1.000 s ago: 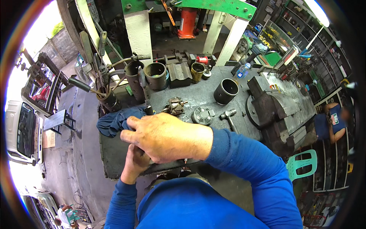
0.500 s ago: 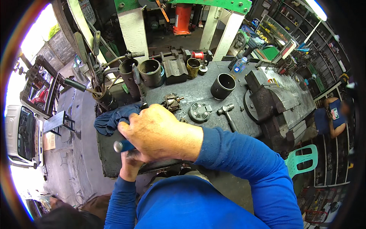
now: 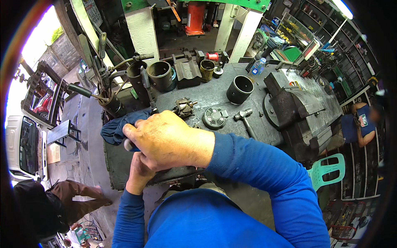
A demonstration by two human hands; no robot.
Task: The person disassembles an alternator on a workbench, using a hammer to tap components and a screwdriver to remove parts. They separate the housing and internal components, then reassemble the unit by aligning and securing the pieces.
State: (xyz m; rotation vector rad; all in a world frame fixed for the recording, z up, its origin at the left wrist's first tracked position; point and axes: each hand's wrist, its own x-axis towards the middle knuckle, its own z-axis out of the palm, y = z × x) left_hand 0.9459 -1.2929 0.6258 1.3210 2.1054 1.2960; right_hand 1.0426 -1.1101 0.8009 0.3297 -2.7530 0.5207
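Observation:
My right hand (image 3: 167, 138) is closed around a tool with a blue handle. Its rounded grey end (image 3: 128, 144) pokes out beside the thumb, and the rest of it is hidden. Just below, my left hand (image 3: 140, 171) is closed against the right one; its fingers and what they hold are mostly covered. A dark blue cloth (image 3: 118, 127) lies beyond my hands at the bench's left edge. Nearest past my right knuckles sits a clawed alternator rotor (image 3: 185, 108). To its right are a round vented alternator housing (image 3: 215, 118) and a hammer (image 3: 247, 123).
A dark metal cylinder (image 3: 240, 90) and a large vise (image 3: 291, 105) occupy the bench's right side. Open metal cylinders (image 3: 160, 76) and a can of tools (image 3: 113, 106) stand at the back left. A green chair (image 3: 327, 170) is at right; another person (image 3: 78, 196) is at lower left.
Both hands have shifted slightly up and left, and the tool's end shows less. At lower left the other person has moved further into view. The bench items appear slightly shifted with the view.

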